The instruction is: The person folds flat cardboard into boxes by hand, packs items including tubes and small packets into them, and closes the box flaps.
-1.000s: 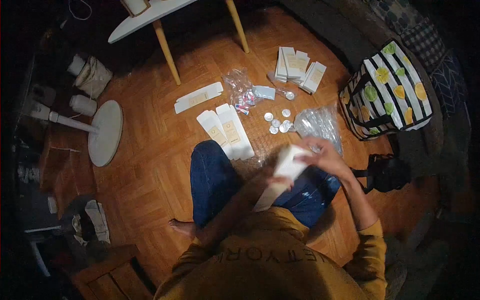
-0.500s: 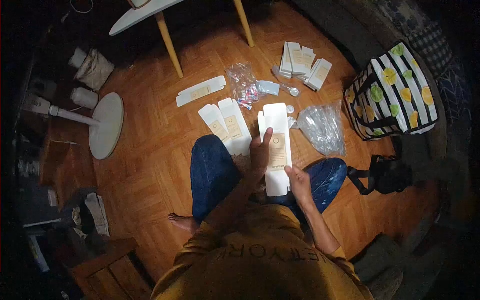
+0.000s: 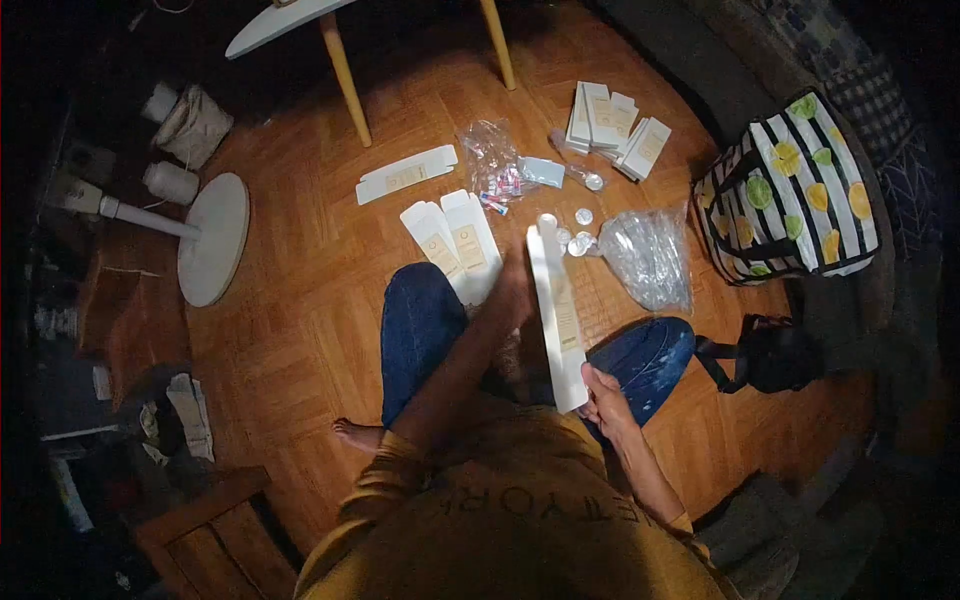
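A white carton (image 3: 560, 310) with a tan printed panel is held upright over my lap, turned so that a narrow face shows. My right hand (image 3: 606, 398) grips its lower end, thumb on the near edge. Against the carton's upper left side is my left hand (image 3: 515, 285), closed on it, its fingers partly hidden and in shadow. Two flattened cartons (image 3: 468, 245) of the same kind lie overlapping beyond my left knee. Another flat carton (image 3: 408, 176) rests farther off. Several small round white pieces (image 3: 580, 243) lie just past the held carton.
Beyond are a clear bag with small tubes (image 3: 492, 165), a light blue packet (image 3: 543, 172) and stacked cartons (image 3: 615, 125). A large clear plastic bag (image 3: 647, 258) lies right, near a striped fruit-print bag (image 3: 790, 190) and a black bag (image 3: 775, 355). Table legs (image 3: 346, 85) stand ahead.
The carton has turned from its broad printed face to a narrower side. My right hand has moved down to its lower end; my left hand has shifted behind its left edge.
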The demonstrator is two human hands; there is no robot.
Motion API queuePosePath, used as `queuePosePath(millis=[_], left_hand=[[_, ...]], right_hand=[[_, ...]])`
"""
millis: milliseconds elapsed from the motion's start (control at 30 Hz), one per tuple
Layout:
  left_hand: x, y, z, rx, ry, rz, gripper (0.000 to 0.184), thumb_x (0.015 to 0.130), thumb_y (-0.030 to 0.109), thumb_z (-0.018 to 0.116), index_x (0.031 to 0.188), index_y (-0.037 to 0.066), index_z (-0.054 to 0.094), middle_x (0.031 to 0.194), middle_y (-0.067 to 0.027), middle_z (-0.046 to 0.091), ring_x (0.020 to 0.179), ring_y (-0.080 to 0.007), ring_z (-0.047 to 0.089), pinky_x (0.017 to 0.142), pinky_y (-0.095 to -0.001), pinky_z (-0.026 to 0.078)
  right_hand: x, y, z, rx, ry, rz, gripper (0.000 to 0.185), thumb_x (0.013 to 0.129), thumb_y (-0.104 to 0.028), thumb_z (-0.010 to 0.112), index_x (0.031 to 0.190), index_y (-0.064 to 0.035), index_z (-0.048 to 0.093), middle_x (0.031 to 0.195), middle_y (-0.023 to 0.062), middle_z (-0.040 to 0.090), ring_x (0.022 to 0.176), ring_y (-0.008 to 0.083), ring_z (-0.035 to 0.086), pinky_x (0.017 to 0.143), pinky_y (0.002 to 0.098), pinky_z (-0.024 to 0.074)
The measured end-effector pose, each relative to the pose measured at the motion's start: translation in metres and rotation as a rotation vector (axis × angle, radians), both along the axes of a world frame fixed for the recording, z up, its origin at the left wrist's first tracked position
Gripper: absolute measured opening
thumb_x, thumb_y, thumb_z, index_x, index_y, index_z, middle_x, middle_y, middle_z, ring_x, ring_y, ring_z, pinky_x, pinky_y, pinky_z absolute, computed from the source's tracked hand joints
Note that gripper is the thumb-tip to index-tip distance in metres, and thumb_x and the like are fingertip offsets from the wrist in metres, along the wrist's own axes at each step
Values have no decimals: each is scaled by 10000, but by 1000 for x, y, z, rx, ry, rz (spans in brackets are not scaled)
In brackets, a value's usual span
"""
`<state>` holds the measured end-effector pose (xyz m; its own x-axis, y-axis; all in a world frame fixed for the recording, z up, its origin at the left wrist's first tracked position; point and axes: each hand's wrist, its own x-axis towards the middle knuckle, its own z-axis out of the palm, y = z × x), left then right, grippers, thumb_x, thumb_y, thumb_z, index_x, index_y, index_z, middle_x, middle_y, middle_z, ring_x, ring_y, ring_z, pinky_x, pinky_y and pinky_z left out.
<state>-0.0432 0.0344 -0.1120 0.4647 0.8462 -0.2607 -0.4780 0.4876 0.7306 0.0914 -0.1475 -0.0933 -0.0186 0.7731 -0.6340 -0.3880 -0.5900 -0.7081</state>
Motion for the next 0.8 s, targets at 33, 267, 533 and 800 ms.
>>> queuePosePath(millis=[33,267,533,800], left_hand=[[1,-7,4,-400,-186,-85,478,852,357,529,1200,43,435,1045,-104,539,973,-223,544,779,-398,470],[28,-47,9,427,864,16,945,657,292,785,1347,37,191,1186,-170,432,1107,-265,462,900,-386,403],[24,-90,-2,770,853,137,833,711,125,701,1361,-1,196,1246,-257,387,1178,-350,386,1008,-407,283],[-5,-59,0,492,636,-100,352,846,132,569,1148,23,426,1070,-163,518,992,-291,528,837,-347,415]], right_hand=[[-1,-1,0,-51,96,2,343,884,-398,523,794,-67,544,525,-48,451,346,33,325,307,190,257],[-4,31,1,204,-255,-161,298,945,-341,419,949,-58,513,785,-9,501,699,87,459,585,219,378],[0,72,-6,414,-534,-219,294,887,-142,551,1150,-10,535,1116,79,561,961,105,519,802,227,433],[-4,73,-38,314,-269,-268,162,899,-149,532,1001,-29,570,926,17,587,878,87,513,792,209,391]])
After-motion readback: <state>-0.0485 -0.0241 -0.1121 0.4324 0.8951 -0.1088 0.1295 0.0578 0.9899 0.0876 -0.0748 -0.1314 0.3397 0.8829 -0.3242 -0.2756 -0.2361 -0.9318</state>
